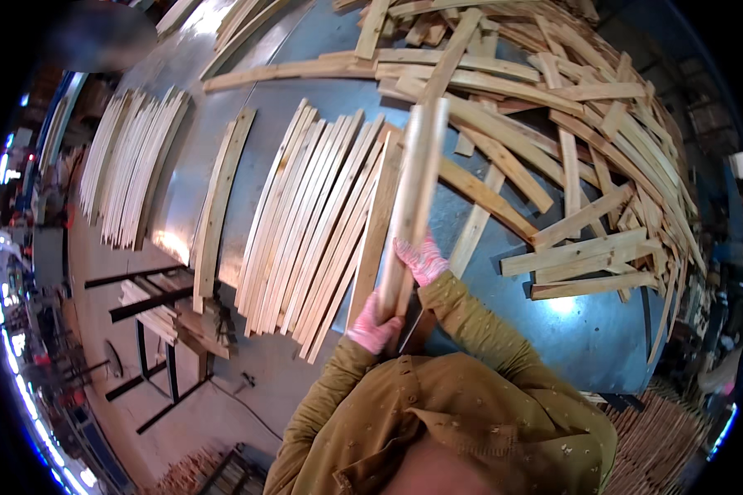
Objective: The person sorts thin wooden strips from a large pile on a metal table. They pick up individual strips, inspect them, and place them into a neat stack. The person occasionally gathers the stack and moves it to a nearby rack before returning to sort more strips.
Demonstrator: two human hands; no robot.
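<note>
Both my hands wear pink-and-white gloves and grip a pale wooden slat (413, 186), which points away from me over the metal table. My left hand (375, 323) is closed round its near end. Further up, my right hand (422, 259) wraps its right side. The slat is slightly blurred, and I cannot tell whether more than one piece is in my grip. Just left of it lies a row of slats (309, 219) set side by side, their near ends over the table's edge. One browner slat (377, 223) lies closest to my hands.
A large jumbled pile of wooden slats (586, 148) covers the right and far side of the metal table (586, 330). Further left are a pair of slats (223, 198) and another neat row (132, 165). A black metal frame (153, 346) with wood pieces stands on the floor at left.
</note>
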